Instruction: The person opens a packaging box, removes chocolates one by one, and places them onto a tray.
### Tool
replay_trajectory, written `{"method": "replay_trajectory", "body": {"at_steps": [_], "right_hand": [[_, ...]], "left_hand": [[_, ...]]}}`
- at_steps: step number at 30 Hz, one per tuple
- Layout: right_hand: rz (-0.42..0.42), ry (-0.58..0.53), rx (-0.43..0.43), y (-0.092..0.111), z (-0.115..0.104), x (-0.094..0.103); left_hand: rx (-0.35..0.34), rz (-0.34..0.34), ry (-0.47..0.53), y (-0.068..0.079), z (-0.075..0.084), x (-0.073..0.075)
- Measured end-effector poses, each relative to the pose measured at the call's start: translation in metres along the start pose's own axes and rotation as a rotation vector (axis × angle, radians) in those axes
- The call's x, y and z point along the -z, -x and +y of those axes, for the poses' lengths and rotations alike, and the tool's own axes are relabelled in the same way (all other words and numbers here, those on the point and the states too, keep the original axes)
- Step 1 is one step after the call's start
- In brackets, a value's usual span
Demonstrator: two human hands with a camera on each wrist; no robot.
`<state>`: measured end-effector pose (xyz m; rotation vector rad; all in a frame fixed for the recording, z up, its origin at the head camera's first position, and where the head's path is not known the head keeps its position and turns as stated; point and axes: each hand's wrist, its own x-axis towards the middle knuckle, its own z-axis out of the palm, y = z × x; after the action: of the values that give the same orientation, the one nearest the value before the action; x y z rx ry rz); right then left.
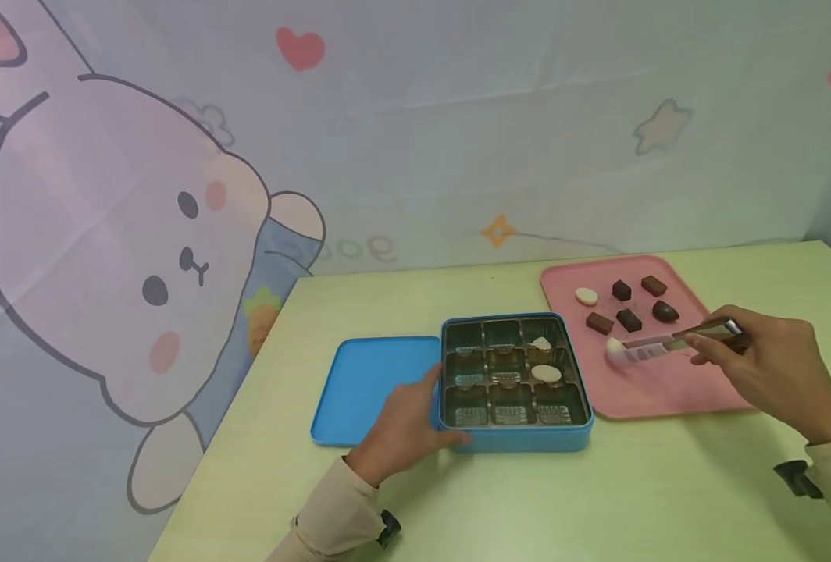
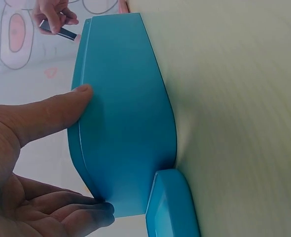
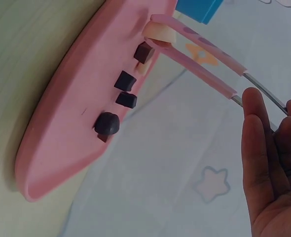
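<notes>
My right hand (image 1: pixel 774 363) holds metal tongs (image 1: pixel 704 334) with pale pink tips. In the right wrist view the tips grip a white chocolate (image 3: pixel 158 32) just above the pink tray (image 1: pixel 640 396). My left hand (image 1: pixel 404 421) rests at the near left corner of a blue box (image 1: pixel 528 441), thumb on its front wall and fingers along its left side. Inside the box, a clear divided insert holds an oval white chocolate (image 1: pixel 546 375) in the middle right compartment and a pointed white one (image 1: pixel 541 343) in the far right compartment.
Several dark chocolates (image 1: pixel 629 320) and an oval white chocolate (image 1: pixel 586 296) lie on the tray's far half. A blue lid (image 1: pixel 369 386) lies left of the box. Behind the pale table (image 1: pixel 514 507) hangs a cartoon-printed cloth (image 1: pixel 415 140).
</notes>
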<state>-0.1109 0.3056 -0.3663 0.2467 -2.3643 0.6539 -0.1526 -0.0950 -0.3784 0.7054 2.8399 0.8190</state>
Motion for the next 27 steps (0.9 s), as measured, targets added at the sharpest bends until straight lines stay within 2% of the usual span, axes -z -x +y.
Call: {"method": "replay_trajectory", "body": {"at_steps": [8, 14, 27], "right_hand": [[0.018, -0.004, 0.015, -0.0017, 0.0, -0.0033], [-0.004, -0.005, 0.003, -0.0012, 0.0008, -0.0059], [-0.03, 0.02, -0.036, -0.0013, -0.0014, 0.0022]], "left_hand": [[-0.025, 0.014, 0.001, 0.0, -0.0003, 0.0], [-0.014, 0.009, -0.001, 0.0011, 0.0003, 0.0005], [-0.039, 0.023, 0.006, 0.0014, 0.0009, 0.0004]]}}
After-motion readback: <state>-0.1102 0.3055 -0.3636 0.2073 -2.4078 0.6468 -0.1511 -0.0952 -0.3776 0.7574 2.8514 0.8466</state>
